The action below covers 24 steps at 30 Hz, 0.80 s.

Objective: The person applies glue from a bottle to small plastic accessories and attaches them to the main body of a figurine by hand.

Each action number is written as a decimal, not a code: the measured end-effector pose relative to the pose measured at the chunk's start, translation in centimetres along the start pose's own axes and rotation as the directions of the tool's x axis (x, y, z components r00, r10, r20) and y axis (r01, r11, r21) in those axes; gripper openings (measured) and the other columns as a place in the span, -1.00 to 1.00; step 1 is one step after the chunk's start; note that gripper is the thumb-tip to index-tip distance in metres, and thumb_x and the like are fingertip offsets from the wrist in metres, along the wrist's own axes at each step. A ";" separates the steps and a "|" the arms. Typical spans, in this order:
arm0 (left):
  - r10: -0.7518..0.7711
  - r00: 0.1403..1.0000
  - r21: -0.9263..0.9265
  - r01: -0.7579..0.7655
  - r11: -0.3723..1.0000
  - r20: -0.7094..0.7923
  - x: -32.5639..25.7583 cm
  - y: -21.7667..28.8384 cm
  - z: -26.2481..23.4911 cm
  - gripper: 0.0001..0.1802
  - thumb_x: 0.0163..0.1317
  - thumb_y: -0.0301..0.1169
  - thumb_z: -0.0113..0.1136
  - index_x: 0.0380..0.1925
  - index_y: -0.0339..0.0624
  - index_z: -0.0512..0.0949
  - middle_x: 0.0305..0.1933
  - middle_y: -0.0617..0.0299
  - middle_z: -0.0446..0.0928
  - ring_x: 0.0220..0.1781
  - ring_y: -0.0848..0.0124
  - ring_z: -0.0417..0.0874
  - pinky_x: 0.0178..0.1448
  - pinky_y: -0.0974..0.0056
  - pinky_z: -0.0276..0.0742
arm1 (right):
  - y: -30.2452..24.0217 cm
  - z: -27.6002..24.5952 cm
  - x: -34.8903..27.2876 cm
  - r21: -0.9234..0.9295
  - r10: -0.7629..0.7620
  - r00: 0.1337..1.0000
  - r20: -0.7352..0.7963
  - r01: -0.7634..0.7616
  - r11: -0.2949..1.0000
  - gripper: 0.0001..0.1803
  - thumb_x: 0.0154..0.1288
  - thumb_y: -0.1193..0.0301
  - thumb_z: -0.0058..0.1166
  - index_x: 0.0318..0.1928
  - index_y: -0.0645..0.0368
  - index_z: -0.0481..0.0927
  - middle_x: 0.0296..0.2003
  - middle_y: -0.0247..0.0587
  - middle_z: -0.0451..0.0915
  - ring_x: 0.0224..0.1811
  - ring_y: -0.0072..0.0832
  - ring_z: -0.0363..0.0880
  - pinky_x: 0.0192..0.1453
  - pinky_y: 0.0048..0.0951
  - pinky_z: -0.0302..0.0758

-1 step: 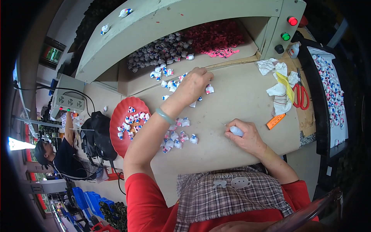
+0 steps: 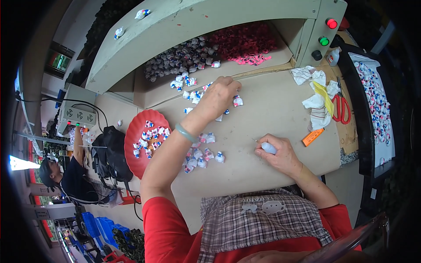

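Observation:
My left hand [image 2: 218, 97] reaches over a cluster of small white, blue and pink figurines [image 2: 193, 97] near the cabinet opening. Its fingers are bent and drawn together, and their tips are hidden, so what they pinch does not show. One figurine [image 2: 237, 101] lies right beside its fingers. In my right hand [image 2: 283, 157] is a small pale squeeze bottle [image 2: 269, 148] with a thin needle tip pointing left, held above the bench. A second group of figurines [image 2: 202, 162] lies under and beside my left forearm.
A red plate [image 2: 136, 126] with figurines stands left. The grey cabinet [image 2: 131, 52] holds more figurines [image 2: 175, 57] and red pieces [image 2: 245, 41]. Rags [image 2: 312, 103], red scissors [image 2: 341, 109], an orange box [image 2: 313, 137] and a black tray [image 2: 364, 164] are right. A co-worker [image 2: 79, 175] works far left.

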<state>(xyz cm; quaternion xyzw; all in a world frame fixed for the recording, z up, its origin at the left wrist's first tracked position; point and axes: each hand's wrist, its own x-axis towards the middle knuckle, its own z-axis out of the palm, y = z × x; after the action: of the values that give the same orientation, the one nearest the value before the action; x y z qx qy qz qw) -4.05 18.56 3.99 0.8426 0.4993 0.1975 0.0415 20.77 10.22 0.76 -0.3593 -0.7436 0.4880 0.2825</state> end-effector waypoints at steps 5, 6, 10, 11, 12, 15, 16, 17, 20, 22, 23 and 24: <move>-0.475 0.875 -0.765 0.370 0.527 0.096 -2.1 4.1 -2.8 -0.73 0.34 -0.39 0.02 0.00 -0.21 0.51 -0.19 0.24 0.52 -0.20 0.40 0.54 -0.15 0.36 0.46 | 0.8 -0.4 -0.2 0.262 0.040 0.999 -0.028 -0.031 0.965 -0.81 0.18 0.45 0.18 -0.22 0.18 0.48 -0.40 -0.31 0.60 -0.37 -0.56 0.58 -0.29 -0.49 0.48; -0.474 0.876 -0.768 0.368 0.524 0.096 -2.9 5.7 -3.5 -0.73 0.34 -0.39 0.02 0.00 -0.21 0.51 -0.19 0.24 0.52 -0.20 0.40 0.54 -0.15 0.36 0.46 | 0.5 -0.6 -0.3 0.259 0.042 0.999 -0.028 -0.033 0.965 -0.81 0.18 0.45 0.18 -0.22 0.18 0.48 -0.40 -0.31 0.60 -0.37 -0.56 0.58 -0.29 -0.49 0.48; -0.532 0.787 -0.945 0.315 -0.087 0.311 -7.2 9.6 -3.1 -0.64 0.36 -0.36 0.03 0.08 -0.32 0.45 -0.20 0.26 0.49 -0.24 0.47 0.53 -0.16 0.43 0.44 | -0.6 -1.1 -0.2 0.538 0.112 0.994 -0.006 -0.091 0.838 -0.70 0.25 0.50 0.07 -0.04 0.15 0.33 -0.35 -0.35 0.51 -0.38 -0.67 0.44 -0.28 -0.61 0.42; -0.480 0.793 -0.926 0.294 -0.237 0.375 -8.1 10.0 -2.7 -0.63 0.35 -0.38 0.03 0.10 -0.36 0.43 -0.15 0.19 0.52 -0.20 0.43 0.56 -0.12 0.40 0.47 | -0.7 -1.2 -0.3 0.597 0.107 0.994 -0.021 -0.074 0.799 -0.67 0.26 0.52 0.03 0.00 0.14 0.27 -0.34 -0.34 0.48 -0.39 -0.68 0.41 -0.28 -0.64 0.40; -0.477 0.793 -0.924 0.293 -0.247 0.379 -8.8 10.7 -2.2 -0.63 0.35 -0.38 0.03 0.10 -0.36 0.43 -0.15 0.19 0.52 -0.20 0.43 0.56 -0.12 0.40 0.47 | -0.5 -1.2 -0.3 0.592 0.116 0.993 -0.019 -0.082 0.801 -0.67 0.26 0.52 0.03 0.00 0.14 0.27 -0.34 -0.34 0.48 -0.39 -0.68 0.41 -0.28 -0.64 0.40; -0.516 0.752 -0.886 0.197 -0.419 0.411 -9.9 12.4 -0.7 -0.60 0.35 -0.44 0.00 0.13 -0.43 0.37 0.12 -0.04 0.48 0.02 0.26 0.59 0.11 0.28 0.53 | 0.2 -1.1 -0.5 0.665 0.126 0.992 0.014 -0.103 0.740 -0.65 0.28 0.54 0.00 0.03 0.13 0.22 -0.26 -0.30 0.44 -0.36 -0.66 0.41 -0.26 -0.63 0.39; -0.513 0.744 -0.876 0.201 -0.438 0.428 -10.1 12.7 -0.5 -0.60 0.35 -0.44 0.00 0.13 -0.43 0.37 0.12 -0.04 0.48 0.02 0.26 0.59 0.11 0.28 0.53 | 0.2 -1.2 -0.5 0.674 0.129 0.992 -0.008 -0.090 0.734 -0.68 0.29 0.55 -0.01 0.01 0.15 0.25 -0.21 -0.28 0.42 -0.36 -0.65 0.43 -0.29 -0.62 0.39; -0.484 0.767 -0.863 0.174 -0.474 0.421 -10.0 12.8 -0.3 -0.60 0.35 -0.44 -0.01 0.15 -0.43 0.36 0.12 -0.05 0.47 0.05 0.22 0.58 0.14 0.27 0.53 | 0.1 -1.2 -0.6 0.682 0.133 0.991 -0.030 -0.077 0.727 -0.71 0.29 0.56 -0.02 0.00 0.17 0.29 -0.17 -0.27 0.40 -0.36 -0.64 0.44 -0.31 -0.61 0.39; -0.468 0.785 -0.843 0.122 -0.524 0.405 -10.7 13.3 0.2 -0.60 0.35 -0.46 -0.02 0.16 -0.41 0.34 0.11 -0.10 0.47 0.12 0.15 0.55 0.21 0.22 0.50 | -0.4 -1.5 -0.8 0.608 0.025 0.993 -0.111 0.048 0.793 -0.77 0.30 0.59 -0.03 -0.03 0.23 0.38 -0.21 -0.27 0.41 -0.36 -0.62 0.48 -0.39 -0.64 0.39; -0.488 0.774 -0.842 0.106 -0.529 0.404 -11.1 13.2 0.5 -0.58 0.33 -0.46 0.03 0.15 -0.41 0.34 0.10 -0.19 0.46 0.09 0.11 0.57 0.16 0.23 0.57 | -0.5 -1.5 -1.0 0.622 0.035 0.989 -0.143 0.063 0.781 -0.79 0.29 0.58 0.02 -0.06 0.27 0.45 -0.31 -0.28 0.46 -0.39 -0.62 0.51 -0.46 -0.67 0.37; -0.491 0.772 -0.836 0.094 -0.540 0.404 -11.2 13.2 0.8 -0.59 0.32 -0.45 0.05 0.14 -0.38 0.35 0.08 -0.17 0.47 0.06 0.14 0.59 0.11 0.26 0.60 | -0.5 -1.8 -1.2 0.627 0.047 0.990 -0.135 0.049 0.777 -0.77 0.28 0.56 0.05 -0.06 0.27 0.44 -0.34 -0.27 0.49 -0.42 -0.63 0.50 -0.47 -0.67 0.37; -0.489 0.770 -0.831 0.096 -0.548 0.411 -11.4 13.3 1.0 -0.59 0.32 -0.45 0.05 0.14 -0.38 0.35 0.08 -0.17 0.47 0.06 0.14 0.59 0.11 0.26 0.60 | -0.4 -2.0 -1.5 0.633 0.057 0.990 -0.129 0.038 0.773 -0.76 0.27 0.54 0.09 -0.06 0.27 0.44 -0.38 -0.26 0.51 -0.45 -0.63 0.50 -0.48 -0.68 0.37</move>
<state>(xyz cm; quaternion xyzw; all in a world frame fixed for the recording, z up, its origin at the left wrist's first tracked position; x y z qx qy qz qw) 2.45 2.34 3.30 0.1713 0.3402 0.5883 0.7133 23.03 9.95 1.75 -0.2807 -0.5122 0.6845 0.4362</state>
